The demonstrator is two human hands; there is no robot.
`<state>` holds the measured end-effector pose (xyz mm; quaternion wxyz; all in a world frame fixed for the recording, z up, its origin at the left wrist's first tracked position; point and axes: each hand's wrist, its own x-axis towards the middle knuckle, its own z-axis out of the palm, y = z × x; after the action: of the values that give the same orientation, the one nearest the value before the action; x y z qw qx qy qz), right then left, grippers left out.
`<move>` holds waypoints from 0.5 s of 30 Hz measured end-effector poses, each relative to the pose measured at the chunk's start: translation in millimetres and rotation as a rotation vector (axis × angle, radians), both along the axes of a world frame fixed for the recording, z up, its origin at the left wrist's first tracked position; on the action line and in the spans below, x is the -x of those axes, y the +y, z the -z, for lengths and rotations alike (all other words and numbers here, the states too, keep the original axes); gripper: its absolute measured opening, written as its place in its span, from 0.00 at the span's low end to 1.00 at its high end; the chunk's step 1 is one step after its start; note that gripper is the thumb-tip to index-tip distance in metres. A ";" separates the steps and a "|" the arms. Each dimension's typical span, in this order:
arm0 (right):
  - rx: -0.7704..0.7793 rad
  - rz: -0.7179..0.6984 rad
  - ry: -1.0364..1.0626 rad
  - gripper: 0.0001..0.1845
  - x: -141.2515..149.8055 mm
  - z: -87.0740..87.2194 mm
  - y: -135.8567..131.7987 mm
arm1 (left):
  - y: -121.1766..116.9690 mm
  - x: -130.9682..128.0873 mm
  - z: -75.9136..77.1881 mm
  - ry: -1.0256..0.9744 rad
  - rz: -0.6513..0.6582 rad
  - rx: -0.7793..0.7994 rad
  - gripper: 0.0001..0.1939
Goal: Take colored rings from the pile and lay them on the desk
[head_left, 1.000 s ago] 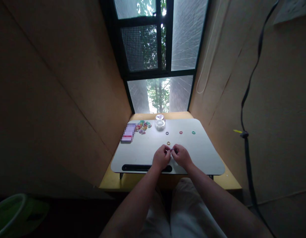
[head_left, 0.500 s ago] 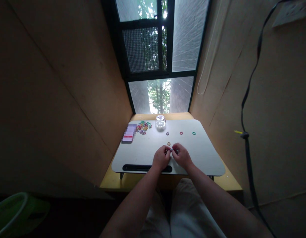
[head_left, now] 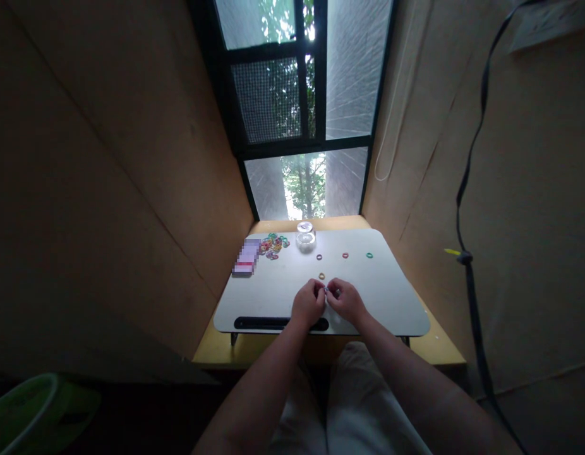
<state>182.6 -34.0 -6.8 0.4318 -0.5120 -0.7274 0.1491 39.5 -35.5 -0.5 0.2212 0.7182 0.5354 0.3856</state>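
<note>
Head view: left hand (head_left: 310, 302) and right hand (head_left: 345, 299) pinch a tiny, unidentifiable item (head_left: 325, 289) over the front half of the desk (head_left: 382, 297). Beyond lie a yellow ring (head_left: 321, 279), then a purple ring (head_left: 319, 259), red ring (head_left: 345, 257) and green ring (head_left: 369, 257) in a row. A ring pile (head_left: 273, 246) sits near the back left corner; the left forearm (head_left: 278, 373) crosses the front-edge black slot (head_left: 261, 323).

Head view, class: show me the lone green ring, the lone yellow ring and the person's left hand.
Lone green ring (head_left: 369, 258): head view, near edge of its band.
Lone yellow ring (head_left: 321, 279): head view, near edge of its band.
Left hand (head_left: 308, 303): head view, back of the hand.
</note>
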 end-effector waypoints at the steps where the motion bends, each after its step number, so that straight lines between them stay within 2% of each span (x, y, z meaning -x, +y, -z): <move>1: 0.001 0.005 -0.002 0.05 0.2 -0.1 -0.1 | -0.3 0.0 -0.2 -0.001 -0.004 0.001 0.06; 15: -0.007 0.104 -0.005 0.05 1.8 3.2 1.0 | -2.4 1.3 -5.2 -0.060 0.040 0.035 0.07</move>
<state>180.7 -33.0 -10.0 0.4388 -0.5480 -0.7016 0.1227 38.2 -37.9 4.7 0.2573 0.7127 0.5208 0.3933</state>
